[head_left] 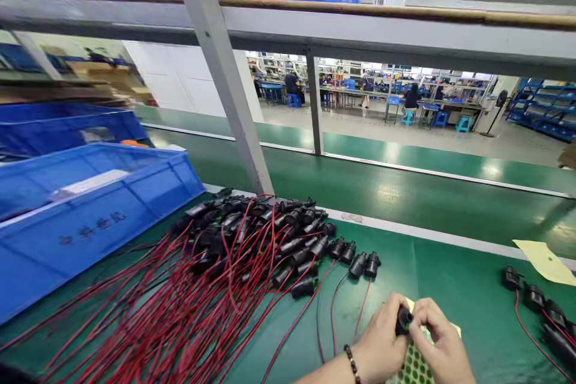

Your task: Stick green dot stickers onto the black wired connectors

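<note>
My left hand [382,339] is closed around a small black cylindrical connector [403,320] low in the view, right of centre. My right hand [438,339] pinches at the same connector from the right. Under both hands lies a sheet of small green round stickers [414,369] on pale backing. A bead bracelet is on my left wrist. To the left, a large pile of the same black connectors [270,240] with red and black wires [180,306] spreads over the green bench.
Blue plastic bins [90,216] stand at the left. A few more wired connectors [540,309] lie at the right edge, near a yellow paper [546,261]. A grey frame post [225,72] rises ahead. Beyond it runs a green conveyor [405,186]; people sit at distant benches.
</note>
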Demonstrator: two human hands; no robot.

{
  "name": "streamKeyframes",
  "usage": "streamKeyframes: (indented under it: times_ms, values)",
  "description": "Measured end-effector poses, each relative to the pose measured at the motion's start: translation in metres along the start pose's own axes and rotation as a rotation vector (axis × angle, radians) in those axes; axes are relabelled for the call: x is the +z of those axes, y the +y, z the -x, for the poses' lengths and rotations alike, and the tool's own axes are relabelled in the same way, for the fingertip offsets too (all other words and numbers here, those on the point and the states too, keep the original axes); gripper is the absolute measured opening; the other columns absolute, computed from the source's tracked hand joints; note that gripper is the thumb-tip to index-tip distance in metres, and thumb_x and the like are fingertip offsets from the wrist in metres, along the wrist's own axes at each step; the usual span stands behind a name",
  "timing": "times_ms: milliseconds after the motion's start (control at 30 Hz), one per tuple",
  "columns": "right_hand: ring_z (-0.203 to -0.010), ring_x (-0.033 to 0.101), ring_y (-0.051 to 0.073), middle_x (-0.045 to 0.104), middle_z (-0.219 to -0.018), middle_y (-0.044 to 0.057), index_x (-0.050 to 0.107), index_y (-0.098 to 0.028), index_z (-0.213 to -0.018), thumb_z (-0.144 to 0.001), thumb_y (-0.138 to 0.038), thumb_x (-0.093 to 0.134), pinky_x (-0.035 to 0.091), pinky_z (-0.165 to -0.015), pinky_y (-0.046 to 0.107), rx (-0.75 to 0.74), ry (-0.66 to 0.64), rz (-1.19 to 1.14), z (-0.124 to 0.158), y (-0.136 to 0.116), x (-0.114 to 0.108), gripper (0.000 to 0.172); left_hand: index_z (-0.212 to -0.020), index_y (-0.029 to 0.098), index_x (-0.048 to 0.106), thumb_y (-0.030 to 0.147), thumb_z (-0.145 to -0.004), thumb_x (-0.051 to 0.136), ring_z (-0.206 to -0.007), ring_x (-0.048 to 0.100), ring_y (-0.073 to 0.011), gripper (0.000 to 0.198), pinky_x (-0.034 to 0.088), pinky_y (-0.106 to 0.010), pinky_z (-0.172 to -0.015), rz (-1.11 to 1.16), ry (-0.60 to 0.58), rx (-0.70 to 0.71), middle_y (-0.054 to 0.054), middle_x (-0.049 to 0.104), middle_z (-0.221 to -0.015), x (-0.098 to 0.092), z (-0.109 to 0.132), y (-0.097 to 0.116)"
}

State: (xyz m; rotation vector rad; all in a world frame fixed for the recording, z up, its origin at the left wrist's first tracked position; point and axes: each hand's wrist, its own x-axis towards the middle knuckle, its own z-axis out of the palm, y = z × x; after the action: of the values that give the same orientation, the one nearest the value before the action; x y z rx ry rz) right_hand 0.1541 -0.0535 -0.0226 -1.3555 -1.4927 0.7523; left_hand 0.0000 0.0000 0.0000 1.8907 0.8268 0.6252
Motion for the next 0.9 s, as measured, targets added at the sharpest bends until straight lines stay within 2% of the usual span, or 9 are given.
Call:
streamKeyframes:
  times_ms: [267,500,700,900]
  values:
    - [-0.08,0.053,0.018,0.05,-0.082,0.002,0.055,-0.021,-0.068,-0.088,-0.035,0.059,0.045,-0.074,0.026,0.042,-0.032,-0.191,-0.003,0.003,-0.001,0.025,-0.092,0.021,0.041,0.0,-0.068,0.048,-0.077,0.05,-0.0189,0.033,0.037,-0.03,-0.067,0.035,0.002,0.043,0.001,0.05,-0.081,0.0,-0.001,-0.001]
    - [-0.079,0.055,0.018,0.052,-0.082,0.002,0.058,-0.021,-0.069,-0.087,-0.03,0.061,0.047,-0.071,0.026,-0.03,-0.002,-0.119,-0.003,0.014,0.001,0.02,-0.094,0.021,0.041,0.002,-0.068,0.049,-0.079,0.051,-0.019,0.033,0.039,-0.031,-0.071,0.041,-0.001,0.052,0.0,0.052,-0.085,0.001,0.0,-0.004]
    - [-0.078,0.056,0.017,0.053,-0.081,0.002,0.054,-0.022,-0.07,-0.085,-0.024,0.059,0.047,-0.072,0.026,-0.096,0.105,-0.02,0.0,0.019,0.006,0.017,-0.094,0.021,0.041,0.0,-0.065,0.048,-0.079,0.051,-0.0197,0.037,0.039,-0.031,-0.071,0.023,-0.009,0.026,-0.001,0.052,-0.085,0.0,0.0,-0.003]
    - [-0.075,0.058,0.017,0.055,-0.079,0.001,0.053,-0.021,-0.065,-0.081,-0.021,0.062,0.05,-0.069,0.025,-0.148,0.075,-0.006,-0.002,0.026,0.006,0.018,-0.095,0.021,0.041,-0.002,-0.063,0.047,-0.08,0.051,-0.0199,0.039,0.039,-0.032,-0.073,0.015,-0.002,0.052,-0.001,0.052,-0.086,0.001,0.0,-0.005]
